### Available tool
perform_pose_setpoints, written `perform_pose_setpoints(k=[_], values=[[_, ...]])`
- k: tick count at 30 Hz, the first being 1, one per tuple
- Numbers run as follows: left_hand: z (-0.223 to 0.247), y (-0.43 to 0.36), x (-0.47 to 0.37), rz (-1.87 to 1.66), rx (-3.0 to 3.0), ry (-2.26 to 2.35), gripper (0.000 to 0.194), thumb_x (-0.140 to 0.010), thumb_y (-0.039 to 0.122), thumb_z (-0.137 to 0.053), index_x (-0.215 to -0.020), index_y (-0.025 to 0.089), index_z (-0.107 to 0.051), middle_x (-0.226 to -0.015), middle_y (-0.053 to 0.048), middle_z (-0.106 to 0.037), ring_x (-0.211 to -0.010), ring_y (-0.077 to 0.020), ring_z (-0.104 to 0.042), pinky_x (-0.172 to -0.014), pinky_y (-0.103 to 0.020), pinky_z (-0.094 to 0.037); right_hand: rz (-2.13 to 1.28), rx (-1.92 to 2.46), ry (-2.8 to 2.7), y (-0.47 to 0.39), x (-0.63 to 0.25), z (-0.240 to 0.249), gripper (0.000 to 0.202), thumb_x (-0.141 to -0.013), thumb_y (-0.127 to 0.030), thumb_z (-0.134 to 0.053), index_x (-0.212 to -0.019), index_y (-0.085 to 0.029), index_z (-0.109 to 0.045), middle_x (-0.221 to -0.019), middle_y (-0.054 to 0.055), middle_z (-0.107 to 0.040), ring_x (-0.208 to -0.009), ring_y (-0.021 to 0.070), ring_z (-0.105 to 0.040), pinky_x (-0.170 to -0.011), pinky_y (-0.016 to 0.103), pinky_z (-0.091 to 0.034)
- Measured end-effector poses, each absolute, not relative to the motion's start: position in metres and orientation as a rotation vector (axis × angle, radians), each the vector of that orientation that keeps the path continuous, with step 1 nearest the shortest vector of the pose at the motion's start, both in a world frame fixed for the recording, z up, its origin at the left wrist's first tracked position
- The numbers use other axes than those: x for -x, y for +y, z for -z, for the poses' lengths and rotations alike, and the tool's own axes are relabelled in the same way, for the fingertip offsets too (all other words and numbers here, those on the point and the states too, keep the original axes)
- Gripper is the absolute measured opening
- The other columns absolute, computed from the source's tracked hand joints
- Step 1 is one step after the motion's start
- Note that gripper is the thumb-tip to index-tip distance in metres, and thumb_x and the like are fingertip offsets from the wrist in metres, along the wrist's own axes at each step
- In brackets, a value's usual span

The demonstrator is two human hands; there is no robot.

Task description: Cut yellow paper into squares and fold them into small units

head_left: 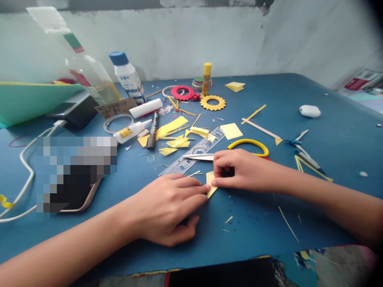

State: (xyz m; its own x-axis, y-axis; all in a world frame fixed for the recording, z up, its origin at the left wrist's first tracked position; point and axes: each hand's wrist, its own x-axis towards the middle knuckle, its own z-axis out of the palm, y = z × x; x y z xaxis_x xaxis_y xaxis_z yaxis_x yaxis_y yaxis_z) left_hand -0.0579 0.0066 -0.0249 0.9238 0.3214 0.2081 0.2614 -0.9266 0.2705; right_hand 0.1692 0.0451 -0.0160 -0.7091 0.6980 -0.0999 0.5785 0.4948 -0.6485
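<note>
A small folded piece of yellow paper [211, 192] lies on the blue table, partly covered by my fingers. My left hand [170, 207] rests palm down, fingers stretched out, with the fingertips touching the paper's left edge. My right hand [237, 169] is curled, its thumb and fingers pinching the paper at its right side. Just behind it lie scissors with a yellow handle [263, 147], partly hidden by that hand, their blades across a clear plastic ruler [175, 164]. Beyond the ruler sits a yellow paper square [231, 130].
Yellow paper scraps [178, 142], a black marker [153, 131] and a glue bottle [131, 130] lie behind my hands. A phone [77, 193] and white cable [28, 167] are at left. Farther back stand a glue stick [206, 77] and a blue-capped bottle [127, 77]. A craft knife [308, 156] lies right.
</note>
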Motion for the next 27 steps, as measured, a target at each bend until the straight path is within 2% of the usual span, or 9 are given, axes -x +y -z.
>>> perform_pose_setpoints(k=[4,11,17,21,27], values=[[0.0262,0.008,0.0584,-0.432,-2.785,0.466,0.032,-0.085,0.016,-0.048,-0.113,0.007,-0.059,-0.114,-0.01,-0.066,-0.102,-0.0235,-0.06,-0.087,-0.036,-0.05,-0.999,1.099,-2.563,0.0449,-0.1701,0.0157,0.017,-0.081,-0.027,-0.065,-0.068,-0.016,-0.06,-0.077,-0.001,-0.057,-0.065,0.0092,-0.052,-0.057,0.022,-0.037],[0.0305,0.0057,0.0553,-0.429,-2.859,0.451,0.033,-0.082,0.017,-0.048,-0.112,0.007,-0.058,-0.107,-0.015,-0.067,-0.101,-0.0263,-0.061,-0.08,-0.037,-0.053,-0.984,1.093,-2.559,0.0443,-0.1699,0.0156,0.017,-0.08,-0.026,-0.065,-0.067,-0.016,-0.059,-0.077,-0.001,-0.057,-0.065,0.0091,-0.051,-0.058,0.022,-0.038],[0.0298,0.0033,0.0542,-0.419,-2.729,0.501,0.034,-0.082,0.018,-0.049,-0.113,0.006,-0.056,-0.111,-0.015,-0.064,-0.102,-0.0241,-0.059,-0.09,-0.036,-0.05,-0.965,1.11,-2.547,0.0427,-0.1687,0.0174,0.02,-0.081,-0.029,-0.065,-0.067,-0.016,-0.058,-0.076,-0.001,-0.056,-0.064,0.0091,-0.05,-0.059,0.022,-0.039],[0.0299,0.0039,0.0548,-0.445,-2.668,0.545,0.036,-0.082,0.016,-0.049,-0.116,0.003,-0.053,-0.103,-0.015,-0.065,-0.095,-0.0226,-0.06,-0.083,-0.033,-0.053,-0.959,1.101,-2.545,0.0419,-0.169,0.0185,0.02,-0.082,-0.03,-0.063,-0.068,-0.016,-0.058,-0.076,-0.001,-0.056,-0.064,0.0093,-0.05,-0.058,0.022,-0.038],[0.0331,0.0049,0.0531,-0.553,-2.827,0.418,0.031,-0.083,0.012,-0.05,-0.11,0.003,-0.061,-0.108,-0.013,-0.067,-0.097,-0.0248,-0.06,-0.085,-0.035,-0.052,-0.957,1.077,-2.551,0.0428,-0.1704,0.018,0.02,-0.082,-0.028,-0.064,-0.067,-0.016,-0.057,-0.075,-0.002,-0.055,-0.064,0.0088,-0.05,-0.058,0.022,-0.038]])
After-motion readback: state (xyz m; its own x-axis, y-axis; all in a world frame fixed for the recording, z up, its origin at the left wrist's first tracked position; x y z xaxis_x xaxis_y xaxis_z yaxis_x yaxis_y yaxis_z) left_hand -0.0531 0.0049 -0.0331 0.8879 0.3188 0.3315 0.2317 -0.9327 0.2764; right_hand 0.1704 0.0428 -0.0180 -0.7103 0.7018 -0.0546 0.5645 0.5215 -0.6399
